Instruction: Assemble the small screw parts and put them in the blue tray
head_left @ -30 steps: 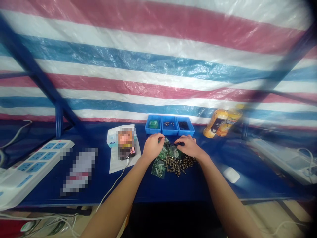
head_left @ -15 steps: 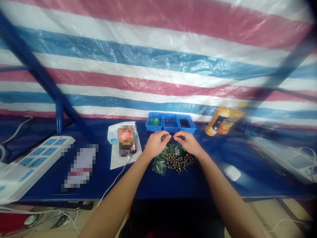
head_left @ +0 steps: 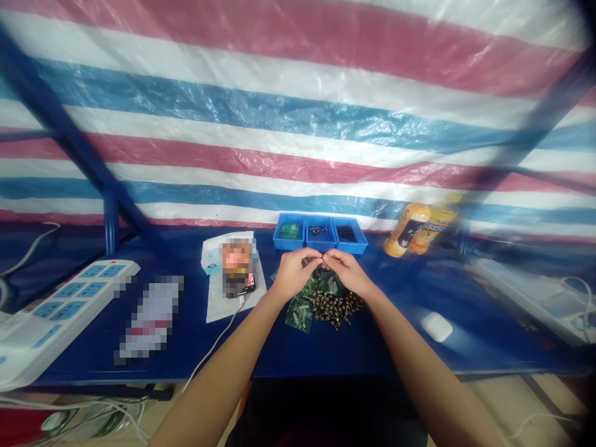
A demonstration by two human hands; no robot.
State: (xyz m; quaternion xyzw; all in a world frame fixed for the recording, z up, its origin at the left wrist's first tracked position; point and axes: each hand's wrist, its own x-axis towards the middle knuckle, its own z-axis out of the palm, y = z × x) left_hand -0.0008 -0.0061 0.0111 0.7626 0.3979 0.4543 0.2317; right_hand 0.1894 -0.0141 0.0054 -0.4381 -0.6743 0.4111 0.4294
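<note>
My left hand (head_left: 298, 270) and my right hand (head_left: 347, 270) meet fingertip to fingertip just in front of the blue bins. Both are closed in a pinch; whatever lies between the fingers is too small to make out. Below them spreads a pile of small brass-coloured metal fittings (head_left: 335, 309). Green-tinted plastic packets (head_left: 298, 314) with pale pieces inside lie at the pile's left and partly under my hands. Of the three joined blue bins (head_left: 321, 247), the left holds green packets (head_left: 290, 231), the middle a few small metal parts (head_left: 319, 230), the right dark small pieces (head_left: 346, 233).
Left of my hands, a phone (head_left: 246, 285) on a charging cable rests on white packaging (head_left: 218, 304). A large power strip (head_left: 69, 310) lies far left. To the right are two orange-yellow bottles (head_left: 407, 230), a white rounded case (head_left: 436, 326) and another blurred white strip (head_left: 526, 298).
My hands have come together; the small gap between their fingertips has closed. The view has shifted very slightly, and the things on the table stay where they were.
</note>
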